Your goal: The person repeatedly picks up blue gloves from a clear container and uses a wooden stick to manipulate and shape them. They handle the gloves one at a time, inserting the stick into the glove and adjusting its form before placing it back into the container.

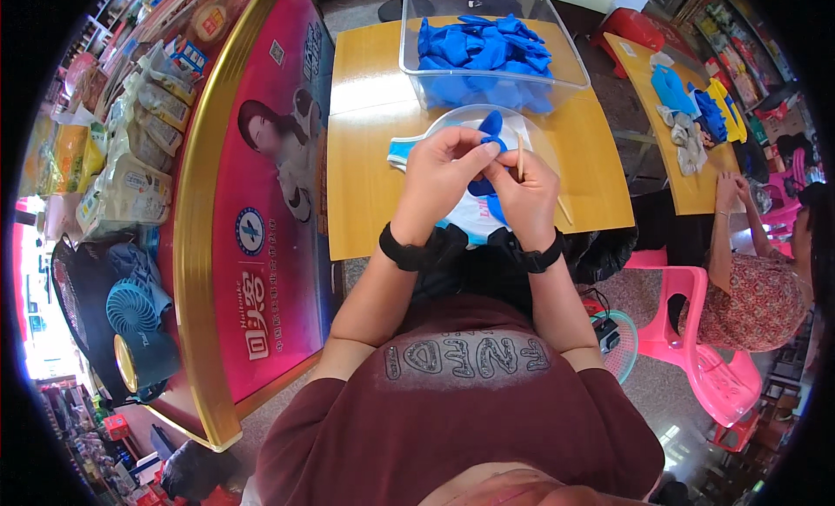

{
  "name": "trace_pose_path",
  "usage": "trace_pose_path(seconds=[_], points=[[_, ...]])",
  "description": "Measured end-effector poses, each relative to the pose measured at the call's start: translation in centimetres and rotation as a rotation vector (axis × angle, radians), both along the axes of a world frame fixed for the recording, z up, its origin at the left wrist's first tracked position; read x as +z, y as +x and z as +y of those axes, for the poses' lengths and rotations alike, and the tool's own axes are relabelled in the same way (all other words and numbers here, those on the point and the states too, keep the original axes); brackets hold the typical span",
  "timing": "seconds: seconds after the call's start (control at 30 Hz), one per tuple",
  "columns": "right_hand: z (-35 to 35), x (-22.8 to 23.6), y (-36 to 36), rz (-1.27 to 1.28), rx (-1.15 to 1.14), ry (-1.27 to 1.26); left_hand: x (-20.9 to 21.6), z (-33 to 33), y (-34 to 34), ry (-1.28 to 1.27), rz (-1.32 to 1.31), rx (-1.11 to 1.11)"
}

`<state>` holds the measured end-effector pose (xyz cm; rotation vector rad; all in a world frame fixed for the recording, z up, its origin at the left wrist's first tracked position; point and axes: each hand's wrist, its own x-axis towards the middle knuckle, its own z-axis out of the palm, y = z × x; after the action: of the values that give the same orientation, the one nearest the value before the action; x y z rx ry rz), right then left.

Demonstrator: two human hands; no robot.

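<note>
Above the near part of the wooden table (365, 97), my two hands meet around a small blue fabric piece (491, 123). My left hand (442, 177) is closed, pinching the piece between thumb and fingers. My right hand (529, 193) is closed too, with its fingertips at the same piece and a thin wooden stick (520, 158) standing up among its fingers. Part of the blue fabric is hidden behind the fingers. Under my hands lies a round, clear shallow tray or lid (544, 140), with a white-and-blue item (400, 149) at its left.
A clear plastic bin (570, 80) of blue fabric pieces (487, 49) stands at the back. Another thin stick (565, 210) lies at the table's right. A pink-sided counter (270, 184) borders the left. At right, a person (757, 288) sits by another table (644, 80), near a pink chair (696, 358).
</note>
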<state>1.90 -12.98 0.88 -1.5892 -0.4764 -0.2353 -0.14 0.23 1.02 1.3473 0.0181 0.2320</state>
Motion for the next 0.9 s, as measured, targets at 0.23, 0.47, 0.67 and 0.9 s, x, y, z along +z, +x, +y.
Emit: trace_pose_path(seconds=[0.23,0.47,0.67,0.9], points=[[-0.9,-1.9,1.1,0.057,0.005,-0.016,0.6,0.3,-0.1,-0.247,0.11,-0.041],[-0.6,-1.0,0.8,0.142,0.095,0.132,-0.1,0.4,0.2,-0.421,0.064,-0.064],[-1.1,0.3,0.5,0.27,0.122,0.262,0.2,0.1,0.1,-0.369,0.029,0.032],[-1.4,-0.9,1.1,0.191,0.129,0.12,-0.2,-0.5,0.1,-0.046,-0.125,0.167]])
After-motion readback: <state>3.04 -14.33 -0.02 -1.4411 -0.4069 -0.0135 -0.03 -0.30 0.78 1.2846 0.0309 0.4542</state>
